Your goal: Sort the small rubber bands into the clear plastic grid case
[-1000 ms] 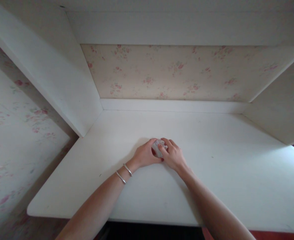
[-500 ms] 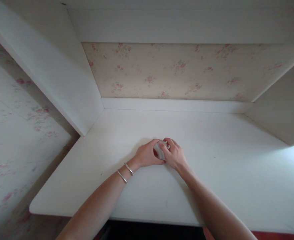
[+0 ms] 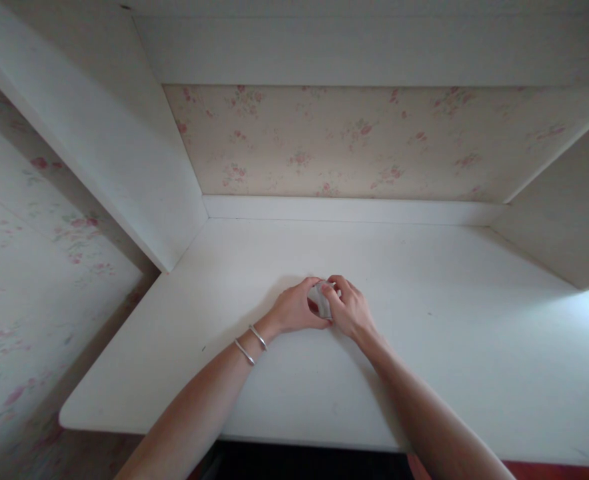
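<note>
Fingers of both hands pinch one small pale object.
Left hand point(image 3: 294, 310) and right hand point(image 3: 351, 310) hold the small pale object point(image 3: 321, 298) mid-desk point(image 3: 474, 347); nothing visibly finished.

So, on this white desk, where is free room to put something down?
The desk shows bare surface right of the right hand up to the right side panel, left of the left hand toward the rounded corner, and behind both hands to the back ledge. Only the middle is taken, where both hands hold a small pale object.

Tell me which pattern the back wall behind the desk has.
Small pink flowers on cream, on the back wall, clearest in the head view.
</note>
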`<state>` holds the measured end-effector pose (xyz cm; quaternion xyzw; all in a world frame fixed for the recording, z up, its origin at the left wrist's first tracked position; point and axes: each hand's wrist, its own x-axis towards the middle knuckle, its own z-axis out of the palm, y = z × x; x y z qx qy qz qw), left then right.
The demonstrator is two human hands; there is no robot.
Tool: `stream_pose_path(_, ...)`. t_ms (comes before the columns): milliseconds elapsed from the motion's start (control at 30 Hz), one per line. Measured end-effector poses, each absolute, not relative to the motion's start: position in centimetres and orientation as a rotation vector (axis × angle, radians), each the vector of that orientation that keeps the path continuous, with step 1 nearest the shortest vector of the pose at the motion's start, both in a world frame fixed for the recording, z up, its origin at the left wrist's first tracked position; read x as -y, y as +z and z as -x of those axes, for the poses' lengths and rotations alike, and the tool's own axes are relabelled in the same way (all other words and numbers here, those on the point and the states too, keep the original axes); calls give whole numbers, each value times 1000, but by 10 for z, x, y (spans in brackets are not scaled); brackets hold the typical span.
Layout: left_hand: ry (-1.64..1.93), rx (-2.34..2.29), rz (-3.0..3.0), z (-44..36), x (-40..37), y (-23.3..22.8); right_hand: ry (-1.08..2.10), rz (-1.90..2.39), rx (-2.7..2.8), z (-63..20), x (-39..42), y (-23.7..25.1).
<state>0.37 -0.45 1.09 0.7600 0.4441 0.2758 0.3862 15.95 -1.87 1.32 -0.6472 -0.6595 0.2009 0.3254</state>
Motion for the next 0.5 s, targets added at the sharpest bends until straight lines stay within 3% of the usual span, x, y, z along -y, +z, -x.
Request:
stream_pose_path(367,747,-1025,-1792,-6,4,14,517,1660,1732,-163,18,22)
stream_pose_path(500,787,-983,-1685,-6,2,11,667,1621,1600,-176,17,29)
